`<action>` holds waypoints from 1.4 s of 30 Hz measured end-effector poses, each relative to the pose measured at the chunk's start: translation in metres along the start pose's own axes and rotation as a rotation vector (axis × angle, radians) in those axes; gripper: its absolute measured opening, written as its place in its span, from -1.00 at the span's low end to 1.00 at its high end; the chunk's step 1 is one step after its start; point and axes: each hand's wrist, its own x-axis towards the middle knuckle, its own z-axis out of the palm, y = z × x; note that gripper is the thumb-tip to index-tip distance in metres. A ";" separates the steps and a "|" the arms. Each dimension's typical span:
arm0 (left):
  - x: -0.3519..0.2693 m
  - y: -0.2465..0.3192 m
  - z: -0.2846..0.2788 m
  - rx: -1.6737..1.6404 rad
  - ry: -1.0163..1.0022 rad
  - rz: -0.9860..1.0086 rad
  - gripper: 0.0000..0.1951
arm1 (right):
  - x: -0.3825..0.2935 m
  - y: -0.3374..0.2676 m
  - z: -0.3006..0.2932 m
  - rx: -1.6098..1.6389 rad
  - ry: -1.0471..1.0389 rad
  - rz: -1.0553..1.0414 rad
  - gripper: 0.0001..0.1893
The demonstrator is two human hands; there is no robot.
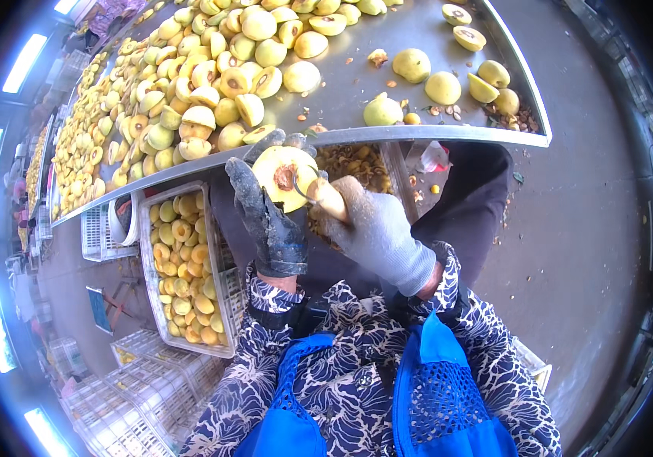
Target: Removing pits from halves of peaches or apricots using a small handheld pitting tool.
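My left hand, in a dark worn glove, cups a halved yellow peach with its cut face up. A rough brown hollow shows at the middle of the flesh. My right hand, in a pale grey knit glove, grips the wooden handle of a pitting tool. Its thin curved metal loop lies against the right side of the cut face. Both hands are above my lap, just below the metal table's near rim.
Halved peaches heap on the table's left; several pieces and pit scraps lie at right. Below stands a crate of peach halves. A container of peelings or scraps is between my knees. White plastic crates stand at lower left.
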 end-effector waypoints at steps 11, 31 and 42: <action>-0.009 0.003 0.014 0.104 0.083 0.214 -0.32 | 0.000 -0.002 0.008 -0.039 -0.095 0.070 -0.76; -0.001 0.016 0.006 0.634 -0.238 0.479 -0.26 | -0.009 0.001 -0.012 0.289 -0.268 0.115 -0.78; -0.003 0.001 0.012 -0.130 -0.472 0.060 -0.22 | -0.008 0.008 -0.025 0.713 -0.640 0.223 -0.87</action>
